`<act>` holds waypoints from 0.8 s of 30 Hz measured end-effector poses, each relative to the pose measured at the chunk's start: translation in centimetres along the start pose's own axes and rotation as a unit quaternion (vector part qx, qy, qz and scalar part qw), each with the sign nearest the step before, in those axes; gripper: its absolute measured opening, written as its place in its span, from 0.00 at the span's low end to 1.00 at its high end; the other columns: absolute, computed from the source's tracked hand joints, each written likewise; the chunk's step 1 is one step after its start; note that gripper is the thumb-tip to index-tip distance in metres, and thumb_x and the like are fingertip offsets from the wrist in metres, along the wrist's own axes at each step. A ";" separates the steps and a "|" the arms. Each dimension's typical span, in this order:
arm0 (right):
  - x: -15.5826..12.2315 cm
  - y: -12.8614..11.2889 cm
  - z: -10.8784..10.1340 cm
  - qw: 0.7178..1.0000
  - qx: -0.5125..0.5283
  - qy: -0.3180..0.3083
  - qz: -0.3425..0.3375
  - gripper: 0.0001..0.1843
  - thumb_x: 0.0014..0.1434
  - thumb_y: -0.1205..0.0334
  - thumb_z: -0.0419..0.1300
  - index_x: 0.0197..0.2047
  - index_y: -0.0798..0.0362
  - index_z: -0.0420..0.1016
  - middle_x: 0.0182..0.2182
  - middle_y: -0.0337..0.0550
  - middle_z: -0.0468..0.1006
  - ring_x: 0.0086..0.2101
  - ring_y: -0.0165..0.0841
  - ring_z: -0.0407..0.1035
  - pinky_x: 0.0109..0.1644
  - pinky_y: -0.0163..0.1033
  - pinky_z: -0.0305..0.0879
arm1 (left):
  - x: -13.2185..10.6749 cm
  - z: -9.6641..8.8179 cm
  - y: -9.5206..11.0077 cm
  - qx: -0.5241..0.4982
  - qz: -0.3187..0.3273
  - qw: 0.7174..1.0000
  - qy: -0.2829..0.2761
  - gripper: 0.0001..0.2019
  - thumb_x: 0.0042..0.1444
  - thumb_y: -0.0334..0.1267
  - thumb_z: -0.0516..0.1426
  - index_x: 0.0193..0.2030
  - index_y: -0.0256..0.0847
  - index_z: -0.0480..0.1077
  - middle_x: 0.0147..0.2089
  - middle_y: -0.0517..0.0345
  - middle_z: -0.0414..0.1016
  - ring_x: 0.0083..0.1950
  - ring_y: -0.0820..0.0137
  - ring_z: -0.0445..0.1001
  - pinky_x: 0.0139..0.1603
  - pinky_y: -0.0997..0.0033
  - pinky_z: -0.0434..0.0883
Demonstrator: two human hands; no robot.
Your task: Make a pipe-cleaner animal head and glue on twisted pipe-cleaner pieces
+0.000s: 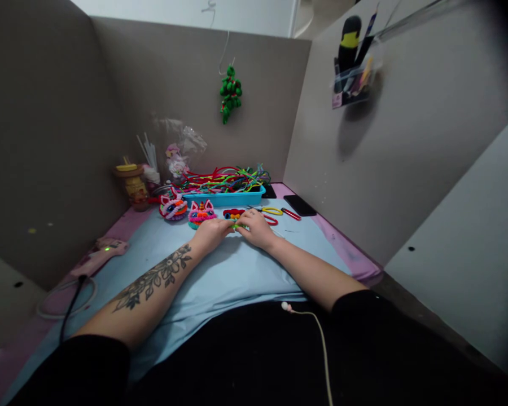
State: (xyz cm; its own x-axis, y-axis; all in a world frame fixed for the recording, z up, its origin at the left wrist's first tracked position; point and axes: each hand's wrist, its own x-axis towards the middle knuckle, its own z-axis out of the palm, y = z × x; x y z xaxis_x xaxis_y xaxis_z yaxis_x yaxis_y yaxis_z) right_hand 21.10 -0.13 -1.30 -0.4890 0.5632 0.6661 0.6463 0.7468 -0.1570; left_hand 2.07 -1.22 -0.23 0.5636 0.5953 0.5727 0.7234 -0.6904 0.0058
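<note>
My left hand point(211, 233) and my right hand point(258, 230) meet over the blue cloth, fingertips pinched together. Between them is a short bit of bright green pipe cleaner point(236, 226), mostly hidden by the fingers. Just behind it lies a red, orange and blue fuzzy piece point(233, 213), partly covered by my right hand. Left of that sit two pipe-cleaner animal heads: a pink one with a horn point(202, 214) and a striped one point(173, 207). Beyond my right hand are yellow-handled pliers point(272, 211) and red-handled tools, one of them point(290, 213) off to the right.
A blue tray point(224, 199) heaped with colourful pipe cleaners stands at the back. A dark phone point(300, 205) lies at right. A pink glue gun point(104, 252) with a lit green light and cable rests at left. Grey panels enclose the table; a green fuzzy decoration point(231, 94) hangs behind.
</note>
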 end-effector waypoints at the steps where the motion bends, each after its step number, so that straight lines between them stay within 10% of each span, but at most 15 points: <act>1: 0.0 0.0 -0.1 1.000 -0.008 0.005 0.001 0.07 0.57 0.60 0.58 0.34 0.51 0.77 0.35 0.45 0.74 0.40 0.37 0.61 0.46 0.44 0.56 | 0.0 0.0 0.1 -0.026 -0.013 1.000 0.000 0.09 0.57 0.38 0.55 0.40 0.39 0.75 0.35 0.52 0.79 0.34 0.69 0.75 0.34 0.74 0.67; 14: -0.2 -0.6 -0.4 0.992 -0.115 0.023 -0.042 0.10 0.60 0.62 0.53 0.32 0.52 0.75 0.36 0.47 0.73 0.41 0.38 0.57 0.45 0.44 0.49 | 0.4 0.9 -0.3 -0.317 -0.249 0.914 -0.037 0.16 0.43 0.46 0.61 0.33 0.34 0.77 0.23 0.56 0.76 0.26 0.71 0.71 0.25 0.76 0.65; 20: -0.2 -0.7 -0.6 0.985 -0.158 0.039 -0.049 0.12 0.62 0.64 0.51 0.32 0.52 0.75 0.36 0.46 0.74 0.42 0.38 0.58 0.45 0.45 0.47 | 0.5 0.1 0.1 -0.434 -0.301 0.848 -0.049 0.17 0.41 0.47 0.63 0.29 0.32 0.75 0.21 0.56 0.73 0.23 0.74 0.68 0.23 0.76 0.65; 24: -0.2 -1.0 -0.5 0.986 -0.156 0.032 -0.052 0.12 0.62 0.63 0.50 0.33 0.51 0.75 0.38 0.46 0.74 0.43 0.38 0.58 0.47 0.46 0.46 | 0.4 0.0 0.2 -0.425 -0.284 0.858 -0.055 0.16 0.42 0.45 0.63 0.32 0.32 0.75 0.24 0.56 0.75 0.24 0.73 0.69 0.25 0.76 0.65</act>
State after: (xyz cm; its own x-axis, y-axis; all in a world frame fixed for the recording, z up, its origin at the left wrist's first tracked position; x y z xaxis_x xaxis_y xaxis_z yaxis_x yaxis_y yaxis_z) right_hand 20.88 -1.17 -0.91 -0.5302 0.4587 0.7130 0.7483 0.6486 0.1392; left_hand 2.44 -1.06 -0.01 0.2847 0.9375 0.2003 0.3681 -0.2998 0.8801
